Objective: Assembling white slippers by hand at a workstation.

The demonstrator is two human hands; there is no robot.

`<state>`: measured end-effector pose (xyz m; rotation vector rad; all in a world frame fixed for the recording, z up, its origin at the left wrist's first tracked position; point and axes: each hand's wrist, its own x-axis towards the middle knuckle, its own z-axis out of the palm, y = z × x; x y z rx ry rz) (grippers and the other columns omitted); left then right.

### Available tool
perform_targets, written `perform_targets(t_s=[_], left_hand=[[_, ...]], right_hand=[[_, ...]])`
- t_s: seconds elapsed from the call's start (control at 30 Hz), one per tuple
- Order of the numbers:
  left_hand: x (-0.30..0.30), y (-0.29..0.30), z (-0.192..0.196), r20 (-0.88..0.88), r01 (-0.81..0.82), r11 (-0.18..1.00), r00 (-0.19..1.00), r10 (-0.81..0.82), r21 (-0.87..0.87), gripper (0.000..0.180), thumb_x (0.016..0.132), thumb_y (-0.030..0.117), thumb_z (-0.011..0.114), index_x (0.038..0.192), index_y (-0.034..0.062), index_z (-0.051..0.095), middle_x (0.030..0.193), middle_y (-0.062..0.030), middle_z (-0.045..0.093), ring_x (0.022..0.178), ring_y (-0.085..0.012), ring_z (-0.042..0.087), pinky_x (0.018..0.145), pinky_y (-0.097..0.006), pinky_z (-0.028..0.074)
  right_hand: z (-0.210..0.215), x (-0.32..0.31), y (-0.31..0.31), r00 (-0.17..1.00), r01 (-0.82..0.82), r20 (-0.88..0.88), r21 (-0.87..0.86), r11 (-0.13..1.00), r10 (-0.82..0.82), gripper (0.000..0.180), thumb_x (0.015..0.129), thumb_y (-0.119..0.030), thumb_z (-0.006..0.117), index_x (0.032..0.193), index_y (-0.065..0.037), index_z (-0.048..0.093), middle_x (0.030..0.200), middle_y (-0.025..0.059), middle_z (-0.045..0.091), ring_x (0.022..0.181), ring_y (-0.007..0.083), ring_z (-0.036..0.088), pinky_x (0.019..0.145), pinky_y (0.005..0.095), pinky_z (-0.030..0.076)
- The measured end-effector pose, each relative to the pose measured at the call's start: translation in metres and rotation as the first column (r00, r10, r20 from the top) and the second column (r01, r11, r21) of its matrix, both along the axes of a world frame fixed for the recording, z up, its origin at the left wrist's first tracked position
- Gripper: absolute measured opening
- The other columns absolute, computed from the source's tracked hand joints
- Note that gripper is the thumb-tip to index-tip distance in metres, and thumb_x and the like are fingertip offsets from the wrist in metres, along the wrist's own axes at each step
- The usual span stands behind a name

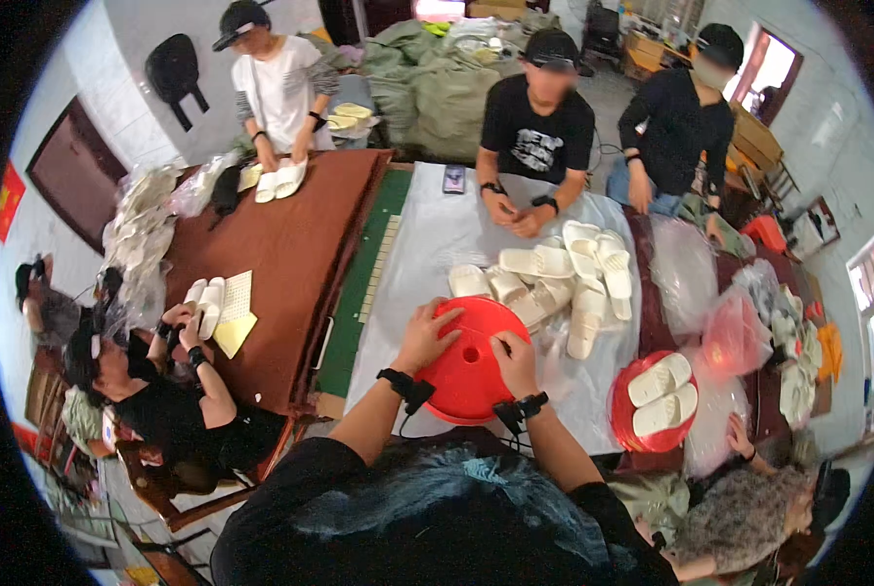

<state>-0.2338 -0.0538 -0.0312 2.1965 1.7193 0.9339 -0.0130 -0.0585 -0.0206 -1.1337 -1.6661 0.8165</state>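
Note:
A round red plastic stool (447,376), with a small hole in the middle of its seat, is in front of me at the near edge of the white-covered table. My left hand (429,335) grips its left rim, thumb and forefinger lying over the top. On the opposite side my right hand (514,363) is closed on the rim, its fingers partly hidden. Just beyond the stool lies a loose heap of cream slippers (539,262). To the right, a pair of cream slippers (663,394) rests on another red round seat (624,408).
A co-worker sits across the white sheet (407,244), a phone (453,179) near them. Others handle slippers at the brown table (261,264) on the left. Clear plastic bags (686,278) and more slippers (798,376) lie at the right. Large green sacks (437,88) stand behind.

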Motion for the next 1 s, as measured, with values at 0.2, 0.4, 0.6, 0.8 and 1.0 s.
perform_targets(t_s=[0.2,0.4,0.6,0.8,1.0], left_hand=[[0.016,0.002,0.001,0.039,0.024,1.000,0.999,-0.024,-0.004,0.044,0.081,0.027,0.073,0.124,0.0196,0.065,0.133,-0.0155,0.053,0.117,-0.0373,0.053,0.100,-0.046,0.046],[0.012,-0.003,0.010,0.031,0.025,0.999,0.999,-0.024,-0.025,0.044,0.082,0.027,0.073,0.124,0.0193,0.066,0.132,-0.0135,0.054,0.117,-0.0363,0.053,0.098,-0.045,0.047],[0.010,-0.003,0.005,0.040,0.022,0.998,0.999,-0.019,-0.061,0.046,0.081,0.024,0.073,0.127,0.0194,0.065,0.136,-0.0162,0.052,0.122,-0.0367,0.049,0.102,-0.045,0.044],[0.010,0.001,0.004,0.019,-0.002,0.999,1.000,0.003,-0.046,0.046,0.082,0.024,0.073,0.127,0.0200,0.065,0.136,-0.0150,0.052,0.121,-0.0364,0.050,0.102,-0.045,0.044],[0.012,0.000,0.010,0.053,0.005,0.999,0.999,-0.003,-0.034,0.045,0.080,0.025,0.074,0.124,0.0194,0.067,0.134,-0.0127,0.054,0.122,-0.0338,0.051,0.102,-0.044,0.044]], right_hand=[[-0.008,0.013,0.000,1.000,0.015,-0.026,-0.011,1.000,-0.015,0.013,0.091,-0.011,0.063,0.090,0.002,0.064,0.076,0.0136,0.063,0.068,0.0210,0.061,0.064,0.0315,0.048],[-0.001,0.010,-0.003,1.000,0.015,0.010,-0.030,0.999,-0.015,0.015,0.091,-0.014,0.063,0.090,0.000,0.063,0.080,0.0164,0.064,0.072,0.0304,0.064,0.065,0.0354,0.049],[0.005,0.008,-0.005,0.999,-0.004,-0.036,-0.041,0.999,0.002,0.015,0.092,-0.015,0.062,0.089,0.000,0.062,0.080,0.0165,0.063,0.070,0.0321,0.061,0.064,0.0369,0.047],[0.000,0.008,0.001,0.997,-0.039,-0.064,-0.028,0.999,0.037,0.016,0.092,-0.015,0.062,0.090,0.000,0.063,0.083,0.0172,0.064,0.074,0.0329,0.063,0.066,0.0381,0.048],[-0.002,0.007,0.001,1.000,-0.024,-0.010,-0.001,1.000,0.024,0.014,0.090,-0.015,0.063,0.087,-0.001,0.062,0.082,0.0168,0.065,0.077,0.0346,0.064,0.067,0.0411,0.048]])
